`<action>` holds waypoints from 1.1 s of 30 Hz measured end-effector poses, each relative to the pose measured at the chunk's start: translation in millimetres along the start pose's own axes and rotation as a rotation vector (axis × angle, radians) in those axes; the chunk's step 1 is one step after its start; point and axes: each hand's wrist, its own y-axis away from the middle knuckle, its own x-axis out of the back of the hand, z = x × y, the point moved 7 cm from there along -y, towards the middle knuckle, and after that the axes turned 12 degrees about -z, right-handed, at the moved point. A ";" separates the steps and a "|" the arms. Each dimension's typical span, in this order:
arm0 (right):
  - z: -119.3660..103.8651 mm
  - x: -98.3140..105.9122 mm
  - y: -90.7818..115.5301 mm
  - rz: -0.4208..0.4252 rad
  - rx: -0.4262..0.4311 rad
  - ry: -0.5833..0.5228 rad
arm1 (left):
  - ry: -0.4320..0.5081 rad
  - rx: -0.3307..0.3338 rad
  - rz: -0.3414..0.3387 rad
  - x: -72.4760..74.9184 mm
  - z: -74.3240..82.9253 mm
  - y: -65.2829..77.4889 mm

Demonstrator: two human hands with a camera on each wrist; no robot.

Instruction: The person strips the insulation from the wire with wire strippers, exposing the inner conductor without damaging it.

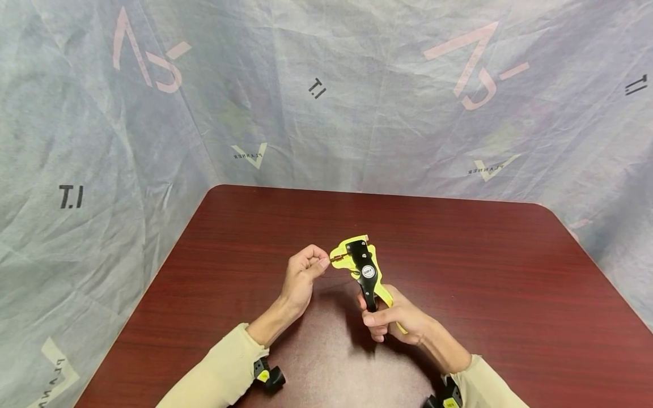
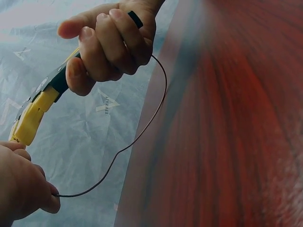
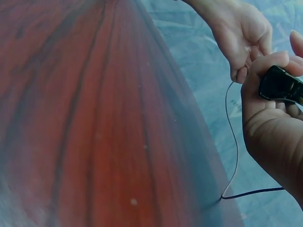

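Observation:
My right hand point(image 1: 400, 318) grips the handles of a yellow and black wire stripper point(image 1: 366, 269), its head tilted up and away over the table. At its yellow mouth, my left hand point(image 1: 300, 279) pinches a thin dark wire between thumb and forefinger, fingertips right at the tool's edge. In the left wrist view the wire point(image 2: 165, 90) hangs in a loose loop from the left hand point(image 2: 21, 189) round to the right hand point(image 2: 111, 45), whose fingers curl over the black handle. The right wrist view shows the handle end point(image 3: 279, 86) poking out of the fist.
Both hands are above a reddish-brown wooden table point(image 1: 245, 226) with rounded far corners. Grey printed cloth point(image 1: 357, 113) hangs behind it and along both sides. A small black camera point(image 1: 270, 378) is strapped at the left wrist, another point(image 1: 446, 396) at the right.

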 end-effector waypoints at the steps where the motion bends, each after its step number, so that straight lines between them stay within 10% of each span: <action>1: -0.3 0.0 0.2 0.000 -0.001 -0.001 | 0.002 -0.001 -0.001 0.0 0.1 0.1; 14: -2.7 0.2 3.3 -0.020 -0.006 -0.024 | 0.006 -0.009 -0.010 1.5 -3.2 -1.3; 23: -22.8 18.7 25.6 -0.028 0.129 -0.139 | 0.019 -0.009 0.116 45.9 -10.0 1.9; 33: -27.1 34.1 39.1 0.019 0.087 -0.118 | 0.012 -0.006 0.134 51.8 -8.6 1.5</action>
